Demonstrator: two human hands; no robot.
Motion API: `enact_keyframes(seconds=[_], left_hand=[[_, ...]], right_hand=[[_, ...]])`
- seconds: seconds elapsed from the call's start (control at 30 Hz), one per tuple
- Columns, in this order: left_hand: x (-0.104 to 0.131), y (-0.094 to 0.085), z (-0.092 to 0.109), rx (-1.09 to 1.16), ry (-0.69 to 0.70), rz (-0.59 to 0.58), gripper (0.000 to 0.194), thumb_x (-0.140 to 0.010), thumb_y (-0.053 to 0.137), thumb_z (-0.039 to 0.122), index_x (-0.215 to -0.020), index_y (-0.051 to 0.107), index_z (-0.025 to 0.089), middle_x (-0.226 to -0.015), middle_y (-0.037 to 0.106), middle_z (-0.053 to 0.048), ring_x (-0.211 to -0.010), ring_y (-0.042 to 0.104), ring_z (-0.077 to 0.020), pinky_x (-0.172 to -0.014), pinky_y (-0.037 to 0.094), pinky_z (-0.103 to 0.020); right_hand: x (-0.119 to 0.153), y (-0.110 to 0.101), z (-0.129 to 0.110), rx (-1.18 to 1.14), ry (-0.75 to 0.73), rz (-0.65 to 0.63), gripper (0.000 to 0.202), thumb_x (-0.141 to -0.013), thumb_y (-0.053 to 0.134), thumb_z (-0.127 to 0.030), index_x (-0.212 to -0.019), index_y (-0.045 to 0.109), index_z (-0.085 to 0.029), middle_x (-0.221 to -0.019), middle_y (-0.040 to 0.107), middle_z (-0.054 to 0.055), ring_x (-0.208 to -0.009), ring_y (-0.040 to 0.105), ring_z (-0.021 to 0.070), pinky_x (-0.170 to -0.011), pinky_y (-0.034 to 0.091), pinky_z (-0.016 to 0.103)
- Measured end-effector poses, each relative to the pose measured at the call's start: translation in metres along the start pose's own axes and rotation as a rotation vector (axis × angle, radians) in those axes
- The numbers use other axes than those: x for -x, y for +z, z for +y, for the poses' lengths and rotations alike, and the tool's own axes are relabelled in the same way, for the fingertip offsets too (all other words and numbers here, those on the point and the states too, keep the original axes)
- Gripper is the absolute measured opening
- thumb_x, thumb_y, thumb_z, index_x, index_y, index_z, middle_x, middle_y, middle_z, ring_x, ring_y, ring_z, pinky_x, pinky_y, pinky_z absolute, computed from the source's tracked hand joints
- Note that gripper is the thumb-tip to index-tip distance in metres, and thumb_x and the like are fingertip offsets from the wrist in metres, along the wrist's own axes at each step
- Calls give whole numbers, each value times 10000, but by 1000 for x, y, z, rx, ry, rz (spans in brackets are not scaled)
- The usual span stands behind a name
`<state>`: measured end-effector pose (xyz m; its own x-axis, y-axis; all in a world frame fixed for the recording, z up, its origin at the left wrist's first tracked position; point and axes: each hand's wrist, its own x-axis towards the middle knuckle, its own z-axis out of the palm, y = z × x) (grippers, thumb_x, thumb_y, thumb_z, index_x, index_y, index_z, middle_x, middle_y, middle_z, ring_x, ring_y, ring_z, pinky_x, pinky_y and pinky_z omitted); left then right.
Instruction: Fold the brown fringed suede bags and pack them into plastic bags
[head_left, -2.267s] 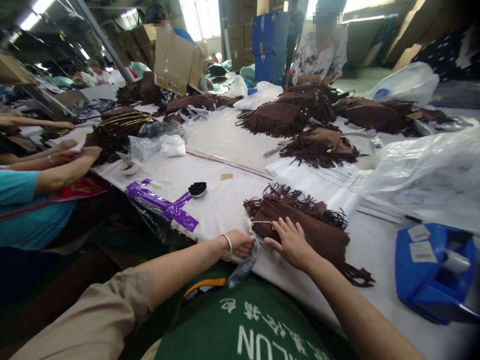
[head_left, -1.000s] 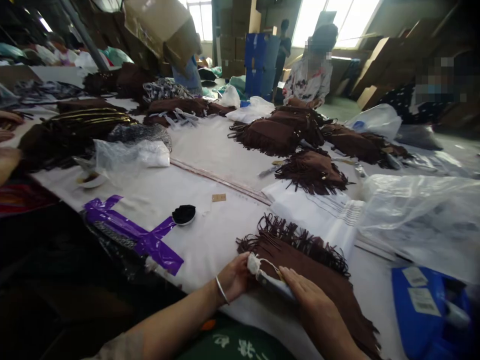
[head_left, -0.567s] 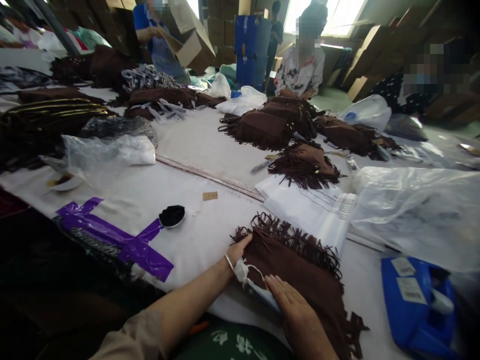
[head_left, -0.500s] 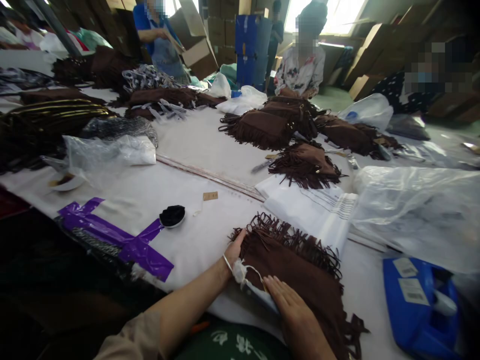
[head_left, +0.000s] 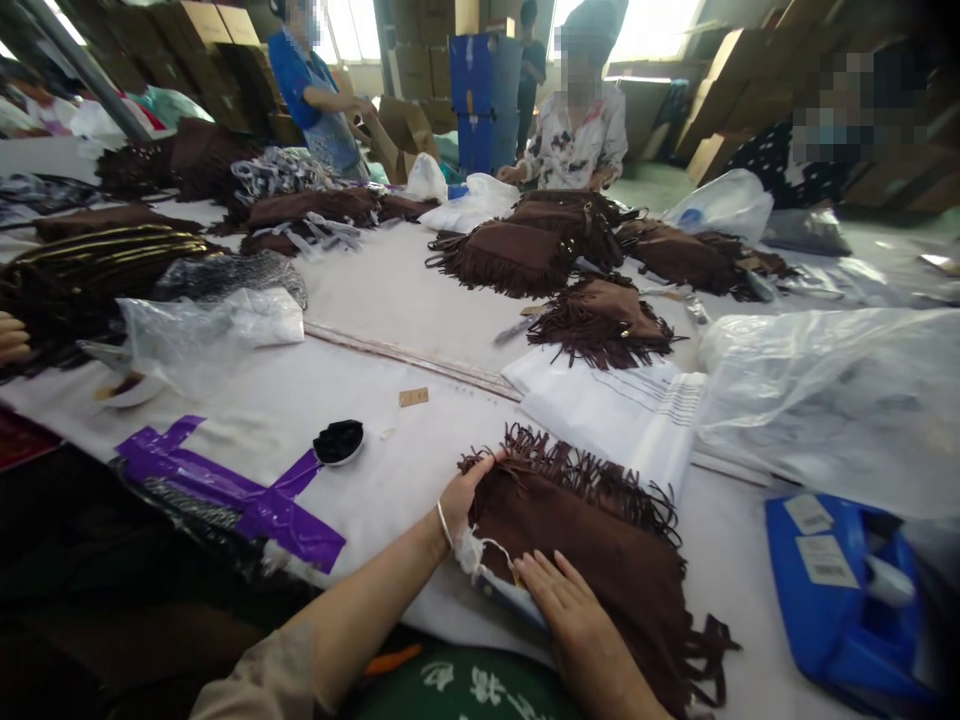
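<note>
A dark brown fringed bag lies flat on the white-covered table before me, its fringe pointing away. At its left end my left hand has the corner between thumb and fingers; the fingers are partly hidden beneath the cloth. My right hand rests flat on the near part of the bag, fingers stretched out. Between my hands, a white cord and crumpled white stuff hang at the bag's near edge.
Blue plastic container at right, beside clear plastic sheeting. Purple tape and a small dish of black material at left. More fringed bags lie farther back. Other people stand behind the table; someone's fingers show at far left.
The fingers of my right hand have spread a little on the bag. Someone's fingers have appeared at the far left edge. The person in blue has lowered the cardboard box.
</note>
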<state>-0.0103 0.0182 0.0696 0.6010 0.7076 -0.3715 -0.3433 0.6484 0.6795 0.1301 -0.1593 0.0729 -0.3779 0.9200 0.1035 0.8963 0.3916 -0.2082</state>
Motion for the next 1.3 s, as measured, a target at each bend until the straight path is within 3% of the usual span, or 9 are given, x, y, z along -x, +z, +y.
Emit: enact_keyframes(seconds=[0.1, 0.23, 0.33, 0.53, 0.63, 0.73, 0.9, 1.1, 1.3], left_hand=[[11, -3, -3, -761, 307, -118, 520, -815, 595, 370, -1289, 512, 174, -1462, 344, -74, -1385, 223, -257, -1161, 95, -444], [23, 5, -26, -1403, 437, -212, 618, -780, 592, 219, -1365, 406, 144, -1516, 184, -108, -1415, 70, -264, -1153, 16, -485], [24, 14, -39, -1510, 476, -313, 569, -832, 475, 150, -1391, 368, 149, -1513, 206, -104, -1413, 99, -239, -1157, 74, -463], [34, 28, -34, -1366, 453, -505, 457, -925, 396, 224, -1382, 392, 228, -1474, 325, -55, -1386, 228, -192, -1154, 170, -424], [41, 45, -34, -1360, 439, -645, 506, -902, 490, 291, -1392, 377, 238, -1478, 313, -58, -1390, 216, -220, -1153, 167, -438], [41, 68, -44, -1385, 453, -878, 652, -819, 618, 314, -1408, 349, 240, -1495, 269, -71, -1394, 185, -274, -1150, 146, -477], [32, 107, -88, -1469, 520, -1110, 769, -707, 643, 145, -1412, 336, 177, -1504, 216, -113, -1400, 96, -334, -1136, 32, -552], [34, 120, -115, -1499, 659, -1065, 410, -933, 320, 135, -1309, 475, 81, -1369, 430, -200, -1355, 275, -306, -1135, 132, -532], [43, 123, -88, -1406, 626, -1019, 417, -961, 277, 185, -1339, 447, 135, -1367, 449, -148, -1333, 334, -262, -1128, 210, -495]], right_hand=[[-2, -1, -1, -60, -1, -84, 717, -755, 378, 2, -1435, 253, -188, -1441, 388, 38, -1347, 320, 205, -1095, 340, 500], [-1, -4, 5, -99, -66, -157, 642, -893, 474, -336, -1454, 184, -220, -1490, 273, 62, -1372, 254, 253, -1080, 325, 539], [6, -6, 14, -108, -119, -173, 635, -913, 438, -435, -1455, 179, -226, -1480, 293, 60, -1362, 277, 240, -1087, 331, 498], [51, -16, 27, -178, -38, 10, 474, -916, 467, -225, -1380, 378, -264, -1369, 490, 34, -1294, 408, 181, -1094, 352, 396], [96, -20, 21, -355, 214, 177, 380, -912, 449, -203, -1281, 507, -275, -1317, 548, 29, -1242, 477, 181, -1062, 391, 381], [142, -15, 5, -673, 737, 386, 298, -934, 395, -319, -1113, 622, -247, -1151, 658, 52, -1071, 609, 204, -974, 468, 365], [180, 0, -11, -1307, 1359, 573, 536, -890, 354, -573, -994, 654, -141, -933, 713, 134, -864, 676, 276, -918, 481, 468], [170, -3, 1, -1986, 1126, 557, 695, -895, 231, -625, -1127, 629, -106, -1063, 676, 186, -1033, 629, 286, -1016, 371, 524], [118, -16, 29, -1973, 827, 717, 794, -869, 65, -673, -1197, 587, -173, -1203, 617, 143, -1113, 582, 240, -960, 436, 489]])
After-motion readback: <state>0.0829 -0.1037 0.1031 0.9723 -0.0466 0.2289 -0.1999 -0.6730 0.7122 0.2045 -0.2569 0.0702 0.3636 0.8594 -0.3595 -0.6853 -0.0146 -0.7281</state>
